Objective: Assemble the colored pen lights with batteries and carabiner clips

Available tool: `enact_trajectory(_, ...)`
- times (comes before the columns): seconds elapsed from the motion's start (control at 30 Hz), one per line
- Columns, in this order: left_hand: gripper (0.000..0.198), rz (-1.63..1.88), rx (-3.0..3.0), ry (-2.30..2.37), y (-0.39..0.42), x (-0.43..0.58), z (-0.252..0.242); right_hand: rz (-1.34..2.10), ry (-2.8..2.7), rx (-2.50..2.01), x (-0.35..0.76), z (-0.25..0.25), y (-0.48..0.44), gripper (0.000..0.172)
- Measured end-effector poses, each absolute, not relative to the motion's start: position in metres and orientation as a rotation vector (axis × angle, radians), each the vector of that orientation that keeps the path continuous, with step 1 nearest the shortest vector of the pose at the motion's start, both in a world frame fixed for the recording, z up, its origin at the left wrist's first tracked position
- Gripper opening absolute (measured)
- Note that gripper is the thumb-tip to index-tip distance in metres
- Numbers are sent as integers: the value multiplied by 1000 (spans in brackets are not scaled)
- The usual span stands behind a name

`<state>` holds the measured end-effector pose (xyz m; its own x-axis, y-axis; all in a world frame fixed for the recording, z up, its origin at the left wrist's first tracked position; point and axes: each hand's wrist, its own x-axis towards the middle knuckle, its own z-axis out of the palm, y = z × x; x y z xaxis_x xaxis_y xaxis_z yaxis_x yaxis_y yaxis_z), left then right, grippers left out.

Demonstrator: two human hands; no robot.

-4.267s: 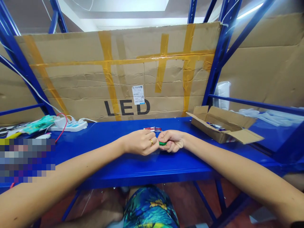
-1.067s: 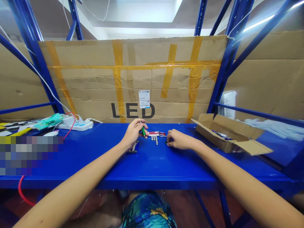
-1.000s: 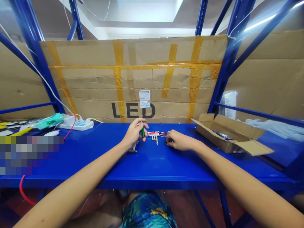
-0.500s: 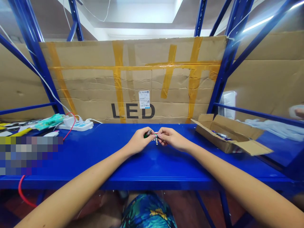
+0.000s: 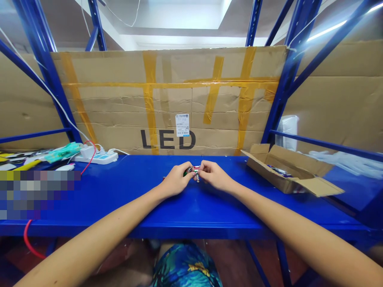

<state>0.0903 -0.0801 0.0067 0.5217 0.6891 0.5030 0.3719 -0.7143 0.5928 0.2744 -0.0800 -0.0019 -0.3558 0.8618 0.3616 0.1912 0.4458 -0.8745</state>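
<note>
Nearby: open carton, power strip | fingers partly hide red tubes

Pretty obviously a workshop, folks

Blue metal tabletop set between blue metal rack posts, a big brown cardboard panel printed LED and patched with shiny yellow-brown tape behind it, plus a white plastic power strip over on the left.

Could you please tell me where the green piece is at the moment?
In the head view, the green piece is near the middle of the picture, held in the left hand, just left of the right hand.
</note>
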Motion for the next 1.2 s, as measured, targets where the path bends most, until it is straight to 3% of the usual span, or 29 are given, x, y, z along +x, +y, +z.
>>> enact_trajectory(0.1,12,1038,2363,938,-78,90,4,651,-1917,-964,278,-5,-75,17)
enact_trajectory(0.2,24,1007,2427,1101,-79,90,3,447,-2003,-1039,283,-4,-73,15)
enact_trajectory(0.7,29,752,3113,1114,-81,89,0,184,-2219,-1110,285,2,-84,11)
enact_trajectory(0.93,24,863,2864,1188,-75,87,0,142,-2196,-1121,286,4,-84,14)
enact_trajectory(1.2,10,1114,2386,1103,-55,77,6,347,-2046,-1228,294,-1,-70,19)
